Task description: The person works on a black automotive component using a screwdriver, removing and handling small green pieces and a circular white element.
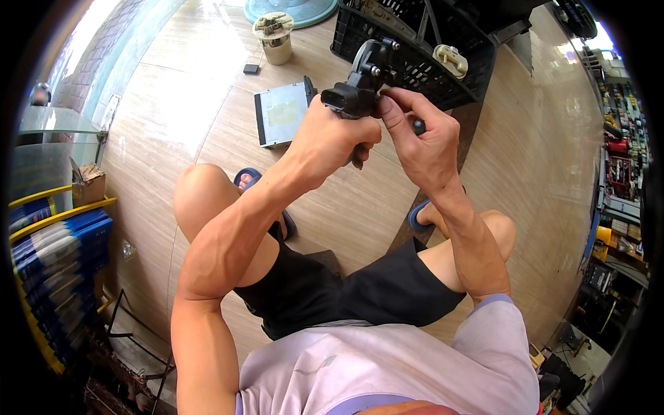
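Observation:
My left hand [339, 135] is wrapped around the underside of a black plastic car part [363, 79], holding it up in front of me. This part has a connector socket on its left side and shiny metal studs on its right. My right hand [425, 138] is closed, with thumb and forefinger pinched together against the part's lower right edge. A dark rounded end [419, 127] sticks out between its fingers; the rest of that thing is hidden. Below the left fist, a dark piece [356, 155] shows between the fingers.
On the tiled floor lie a flat silver box-shaped unit [283, 114], a small black block [251, 69] and a white cylindrical pump unit [277, 48]. Beyond the hands stands a black plastic crate [415, 52] with a cream-coloured part [451, 61]. Shelves line both sides.

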The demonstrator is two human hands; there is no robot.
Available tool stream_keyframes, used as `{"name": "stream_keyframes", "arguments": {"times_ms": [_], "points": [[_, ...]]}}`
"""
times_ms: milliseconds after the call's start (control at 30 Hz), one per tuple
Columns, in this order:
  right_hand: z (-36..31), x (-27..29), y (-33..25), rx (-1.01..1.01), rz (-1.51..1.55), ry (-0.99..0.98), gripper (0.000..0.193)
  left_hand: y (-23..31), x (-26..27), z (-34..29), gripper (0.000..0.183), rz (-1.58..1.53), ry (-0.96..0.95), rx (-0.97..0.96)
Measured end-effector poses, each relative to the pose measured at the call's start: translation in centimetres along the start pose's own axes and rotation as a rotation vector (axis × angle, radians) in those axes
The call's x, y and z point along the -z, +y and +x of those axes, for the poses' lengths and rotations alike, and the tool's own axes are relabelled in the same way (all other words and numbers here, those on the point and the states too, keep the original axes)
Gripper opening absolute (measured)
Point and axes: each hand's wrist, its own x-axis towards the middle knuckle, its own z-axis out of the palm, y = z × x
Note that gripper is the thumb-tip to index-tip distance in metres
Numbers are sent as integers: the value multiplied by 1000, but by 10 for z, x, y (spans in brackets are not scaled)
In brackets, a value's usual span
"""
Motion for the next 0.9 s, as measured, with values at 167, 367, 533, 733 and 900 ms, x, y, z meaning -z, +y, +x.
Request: {"name": "stream_keyframes", "arguments": {"times_ms": [167, 367, 533, 733, 900], "points": [[1, 1, -2, 29, -49, -1, 17, 2, 0, 0, 12, 2, 3, -6], [1, -2, 0, -7, 34, 32, 14, -1, 1, 1, 12, 15, -9, 5], [1, 0, 0, 51, -39, 7, 15, 0, 1, 1, 13, 7, 1, 0], [2, 1, -3, -5, -3, -4, 15, 1, -1, 1, 12, 17, 8, 23], [3, 2, 2, 68, -39, -2, 15, -4, 0, 2, 11, -31, 3, -11]]}}
